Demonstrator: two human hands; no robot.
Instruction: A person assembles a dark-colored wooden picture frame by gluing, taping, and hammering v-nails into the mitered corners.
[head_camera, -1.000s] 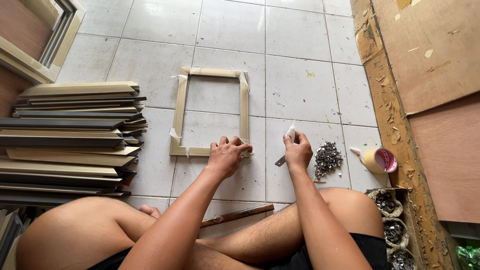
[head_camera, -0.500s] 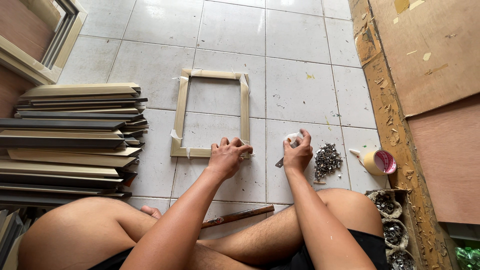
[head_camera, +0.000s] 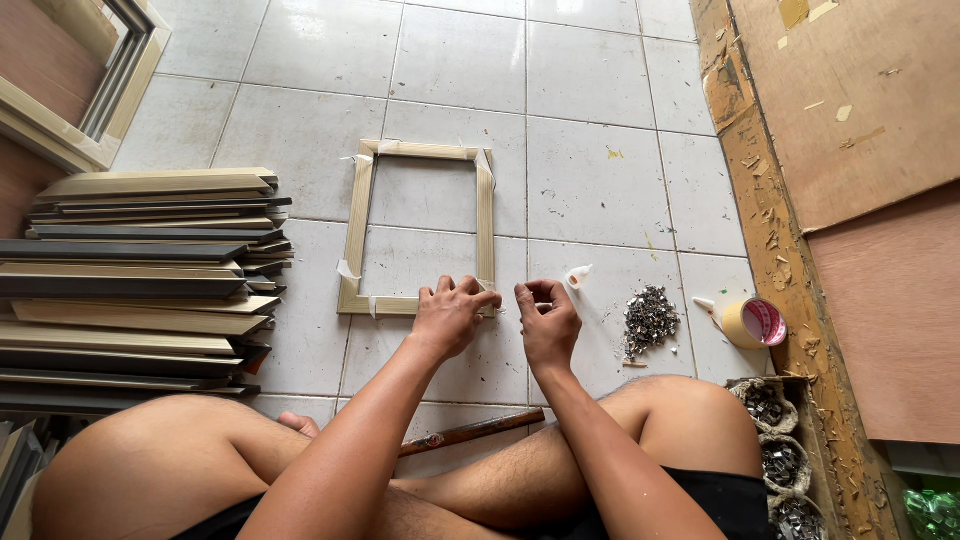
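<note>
Both hands meet at the wooden frame (head_camera: 360, 225): left hand (head_camera: 452, 315) pressing it, right hand (head_camera: 547, 320) curled, contents unclear.

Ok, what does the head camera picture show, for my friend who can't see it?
A person sitting cross-legged on a tiled floor presses their left hand on a pale wooden picture frame's near right corner, right hand beside it. Frame mouldings are stacked left; a heap of small metal fasteners and a tape roll lie right.

pale wood frame (head_camera: 361, 230), white tiles (head_camera: 590, 170), pink-cored tape roll (head_camera: 757, 323)

frame (head_camera: 420, 225): 1 | tape roll (head_camera: 755, 322): 1 | hands: 2 | small tubs (head_camera: 770, 405): seemingly 3
</note>
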